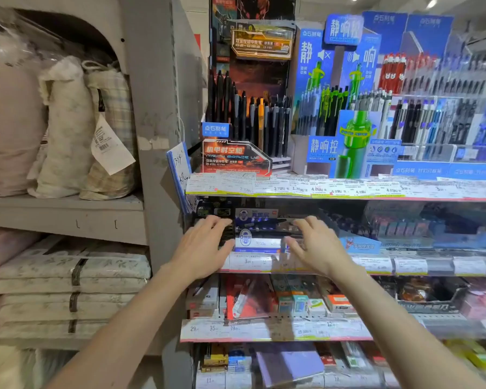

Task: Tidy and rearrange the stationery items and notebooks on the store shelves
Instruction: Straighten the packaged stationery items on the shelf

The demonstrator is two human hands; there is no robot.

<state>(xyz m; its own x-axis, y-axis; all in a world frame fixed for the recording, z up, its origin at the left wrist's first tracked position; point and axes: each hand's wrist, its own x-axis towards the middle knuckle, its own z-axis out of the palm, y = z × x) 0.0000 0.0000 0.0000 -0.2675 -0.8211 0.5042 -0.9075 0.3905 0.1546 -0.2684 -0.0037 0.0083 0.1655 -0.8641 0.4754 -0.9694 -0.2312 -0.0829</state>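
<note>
- Stationery fills the store shelves [334, 192] on the right half of the view, in four tiers edged with price labels [292, 188].
- Far left, a grey rack [141, 136] holds bagged pillows [65, 127] above and folded bedding [70, 279] below.
- Left hand [205, 248] reaches to the second tier, fingers spread and flat against a dark pen box [222, 217]; it grips nothing that can be seen.
- Between the hands sits a blue and white pen box [257, 234] at the front edge of that tier.
- Right hand [317, 244] is open too, fingers spread, hovering at the right side of that box; whether it touches is unclear.
- Above, black pens [250, 119] stand in a dark display, with blue pen displays [348, 108] to the right.
- Below, small boxes [300, 301] line the third tier, and a purple notebook [289, 363] lies on the bottom one.
</note>
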